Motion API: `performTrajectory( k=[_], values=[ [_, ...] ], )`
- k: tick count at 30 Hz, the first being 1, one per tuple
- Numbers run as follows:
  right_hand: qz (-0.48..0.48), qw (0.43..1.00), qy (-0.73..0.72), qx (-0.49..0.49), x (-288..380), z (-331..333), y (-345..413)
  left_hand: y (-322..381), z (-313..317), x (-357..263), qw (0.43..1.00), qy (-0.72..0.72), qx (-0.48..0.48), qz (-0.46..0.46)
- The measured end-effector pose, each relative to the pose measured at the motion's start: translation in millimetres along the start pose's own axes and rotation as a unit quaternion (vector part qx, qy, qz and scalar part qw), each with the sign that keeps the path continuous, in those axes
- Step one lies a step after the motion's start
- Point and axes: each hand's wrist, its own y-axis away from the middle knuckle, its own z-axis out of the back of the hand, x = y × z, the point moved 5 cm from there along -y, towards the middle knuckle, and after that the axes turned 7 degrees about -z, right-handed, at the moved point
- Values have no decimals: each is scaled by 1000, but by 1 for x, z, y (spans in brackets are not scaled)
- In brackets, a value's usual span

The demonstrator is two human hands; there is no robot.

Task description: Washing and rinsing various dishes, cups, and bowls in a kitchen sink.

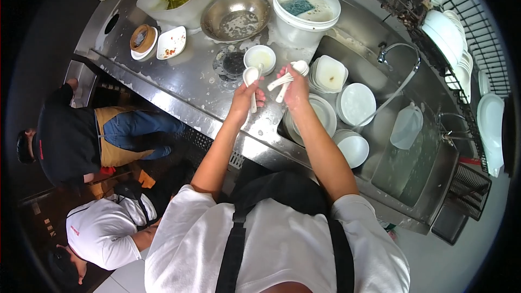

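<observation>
My left hand (245, 97) grips a white soup spoon (251, 76) by its handle, the bowl of the spoon pointing away from me. In my right hand (296, 88) is a bunch of several white soup spoons (300, 67), their handles sticking out to the left. Just beyond my left hand a small white bowl (264, 57) with cloudy liquid stands on the steel counter (195, 77). What looks like another spoon leans in that bowl. Right of my right hand, stacked square white dishes (330, 74) sit in the sink, and a stack of round plates (323, 116) lies partly under my right forearm.
Along the back stand a tub with a scouring pad (148, 2), a steel basin (236, 16) and a white bucket (309, 28). White bowls (357, 103) and a plastic jug (407, 126) occupy the sinks. A dish rack (480, 32) overhangs the right. Two people (69, 138) are at left.
</observation>
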Motion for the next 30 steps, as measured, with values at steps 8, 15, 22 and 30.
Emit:
performTrajectory(
  k=[8,15,22,30],
  values=[
    [94,839,527,94,61,-22,37,0,-21,-7,982,-40,142,117],
    [45,883,461,78,69,22,40,-5,-77,2,949,-124,275,92],
    [140,889,435,24,117,85,53,-13,-105,13,929,-292,223,-41],
    [162,913,376,-1,172,134,50,-57,-225,72,988,-75,133,-35]
  ],
)
